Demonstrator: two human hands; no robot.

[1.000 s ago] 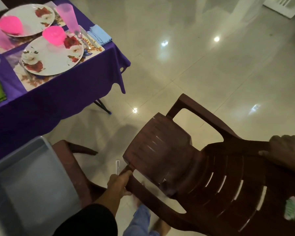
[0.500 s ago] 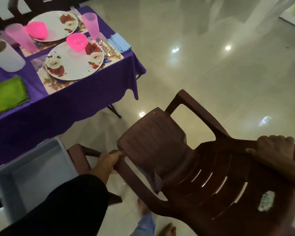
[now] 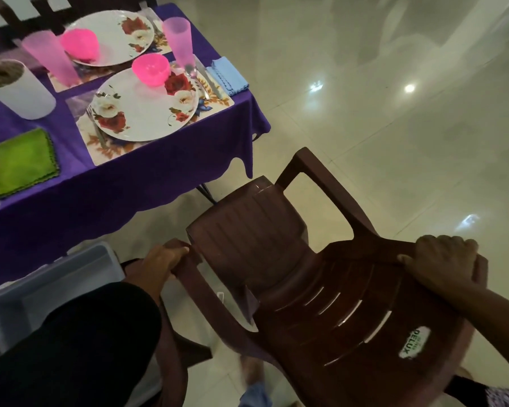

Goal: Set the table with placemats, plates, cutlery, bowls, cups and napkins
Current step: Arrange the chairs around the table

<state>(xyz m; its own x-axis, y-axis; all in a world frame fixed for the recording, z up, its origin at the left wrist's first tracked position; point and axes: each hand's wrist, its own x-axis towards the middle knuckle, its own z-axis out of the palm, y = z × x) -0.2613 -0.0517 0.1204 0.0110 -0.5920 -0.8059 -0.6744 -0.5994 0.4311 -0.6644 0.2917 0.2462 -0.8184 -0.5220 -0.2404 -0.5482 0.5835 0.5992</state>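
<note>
While both hands hold a brown plastic armchair (image 3: 321, 289) beside the laid table, the items read as follows:

- Left hand (image 3: 159, 262): fingers curled round the front end of the chair's left armrest.
- Right hand (image 3: 441, 259): fingers wrapped over the top edge of the chair's backrest.
- Armchair: tilted, slatted back nearest the camera, white oval label on the back.
- Table under a purple tablecloth (image 3: 130, 183), upper left of the view.
- Near setting: floral placemat (image 3: 215, 104) bearing a white floral plate (image 3: 144, 110); pink bowl (image 3: 151, 69) on the plate's far edge; fork (image 3: 96, 127) left of the plate; spoon and knife (image 3: 210, 80) to its right; pink tumbler (image 3: 178, 39) beyond them; folded blue napkin (image 3: 229, 74) just beside the knife.
- Far setting: second floral plate (image 3: 121, 33) with a pink bowl (image 3: 80, 47) on it; second pink tumbler (image 3: 50, 60) near it.
- Green napkin (image 3: 19, 163) folded on the cloth, left of the near placemat.
- White cup (image 3: 18, 89) behind the green napkin.
- Grey plastic tub (image 3: 53, 277) at lower left, partly hidden by a black sleeve (image 3: 80, 345).
</note>
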